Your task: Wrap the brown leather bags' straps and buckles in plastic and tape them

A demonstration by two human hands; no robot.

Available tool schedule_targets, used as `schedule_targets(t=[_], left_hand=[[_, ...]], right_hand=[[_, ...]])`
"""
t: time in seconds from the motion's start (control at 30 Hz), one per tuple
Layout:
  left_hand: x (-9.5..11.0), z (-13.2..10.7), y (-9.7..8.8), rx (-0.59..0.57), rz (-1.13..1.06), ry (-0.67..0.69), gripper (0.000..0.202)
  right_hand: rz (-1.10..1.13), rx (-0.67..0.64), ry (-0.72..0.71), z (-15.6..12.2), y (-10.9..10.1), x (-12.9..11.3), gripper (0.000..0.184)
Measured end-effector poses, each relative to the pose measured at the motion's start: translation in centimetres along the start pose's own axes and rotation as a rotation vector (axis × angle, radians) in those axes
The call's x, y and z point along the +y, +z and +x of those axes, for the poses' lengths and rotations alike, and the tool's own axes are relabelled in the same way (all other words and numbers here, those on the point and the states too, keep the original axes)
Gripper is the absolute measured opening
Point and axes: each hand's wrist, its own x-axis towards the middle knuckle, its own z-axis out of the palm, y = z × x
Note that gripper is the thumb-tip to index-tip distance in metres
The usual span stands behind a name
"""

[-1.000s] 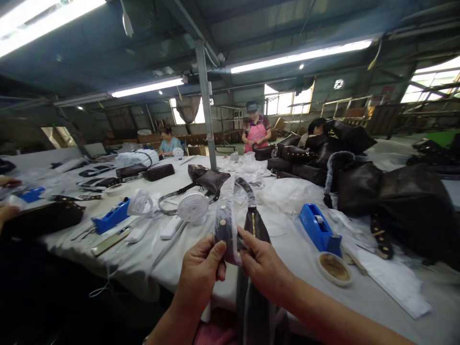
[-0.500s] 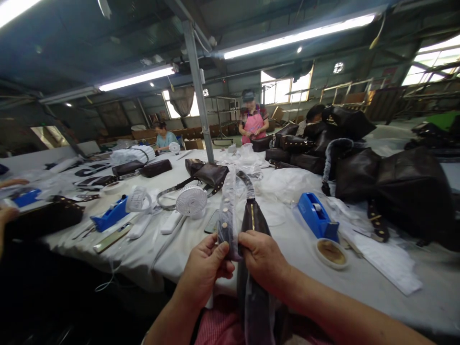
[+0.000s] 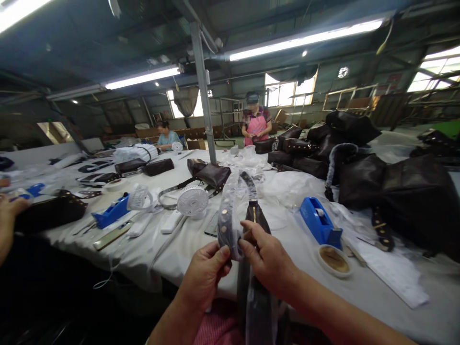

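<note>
In the head view we find the left hand (image 3: pixel 206 273) and the right hand (image 3: pixel 268 261) raised together in front of the table (image 3: pixel 362 297), both pinching the same studded strap (image 3: pixel 226 225), which is sleeved in clear plastic wrap (image 3: pixel 230 191). The left thumb and fingers are closed on the lower end of the wrapped strap; the right fingers are closed on it just beside them, next to the dark bag (image 3: pixel 253 292) that hangs down from the strap toward the lap. The strap arches up and over between the hands and the bag's top. In our judgement, the wrap is best handled by keeping both pinches close together, holding the strap taut, and smoothing the film flat against the studs so it does not bunch or tear. On the table we note a blue tape dispenser (image 3: pixel 319 225) to the right, with a small round dish (image 3: pixel 333 259) near it, a small white fan (image 3: pixel 193 201) behind the hands, and a heap of dark bags (image 3: pixel 395 191) well to the right. Another person's hand (image 3: pixel 9 215) rests at the far left edge, and two people stand or sit beyond the table.
</note>
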Motion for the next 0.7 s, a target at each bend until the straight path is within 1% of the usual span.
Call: schedule_targets(t=[0.07, 0.1, 0.13, 0.2, 0.27, 0.33, 0.37, 0.43, 0.5, 0.53, 0.57, 0.63, 0.67, 0.7], left_hand=[[0.6, -0.2, 0.1, 0.071, 0.176, 0.127, 0.025], [0.9, -0.4, 0.2, 0.087, 0.258, 0.184, 0.022], [1.1, -0.6, 0.4, 0.086, 0.324, 0.241, 0.02], [1.2, -0.9, 1.0, 0.049, 0.412, 0.352, 0.017], [0.9, -1.2, 1.6, 0.034, 0.457, 0.454, 0.014], [0.5, -1.4, 1.9, 0.05, 0.481, 0.511, 0.012], [0.4, -1.5, 1.8, 0.051, 0.493, 0.521, 0.011], [0.6, -1.6, 1.5, 0.02, 0.535, 0.511, 0.01], [1.2, -1.6, 0.8, -0.06, 0.556, 0.469, 0.015], [1.5, -1.6, 0.4, -0.12, 0.528, 0.43, 0.021], [1.8, -1.5, 0.0, -0.185, 0.468, 0.374, 0.03], [2.1, -1.3, -0.8, -0.297, 0.261, 0.225, 0.046], [2.0, -1.1, -1.0, -0.323, 0.143, 0.15, 0.05], [1.8, -1.0, -1.1, -0.319, 0.037, 0.082, 0.05]], right_hand=[[0.0, 0.017, 0.027, -0.1, -0.8, -0.4, 0.032], [0.022, 0.0, 0.044, -0.2, -1.0, -0.7, 0.03], [0.063, -0.033, 0.069, -0.2, -1.1, -1.0, 0.03], [0.212, -0.107, 0.153, -0.3, -0.7, -1.5, 0.03], [0.409, -0.125, 0.269, -0.2, 0.0, -1.8, 0.03], [0.578, -0.106, 0.368, -0.1, 0.7, -2.0, 0.029], [0.623, -0.09, 0.39, -0.1, 1.0, -2.1, 0.028], [0.613, -0.06, 0.378, -0.3, 1.2, -2.1, 0.024], [0.514, -0.037, 0.287, -0.6, 1.0, -2.0, 0.019], [0.45, -0.033, 0.211, -0.8, 0.8, -1.9, 0.018], [0.38, -0.033, 0.107, -0.9, 0.7, -1.7, 0.017], [0.22, -0.045, -0.164, -0.8, 0.4, -1.3, 0.021], [0.124, -0.042, -0.311, -0.7, 0.3, -1.1, 0.024], [0.023, -0.037, -0.449, -0.5, 0.3, -1.0, 0.028]])
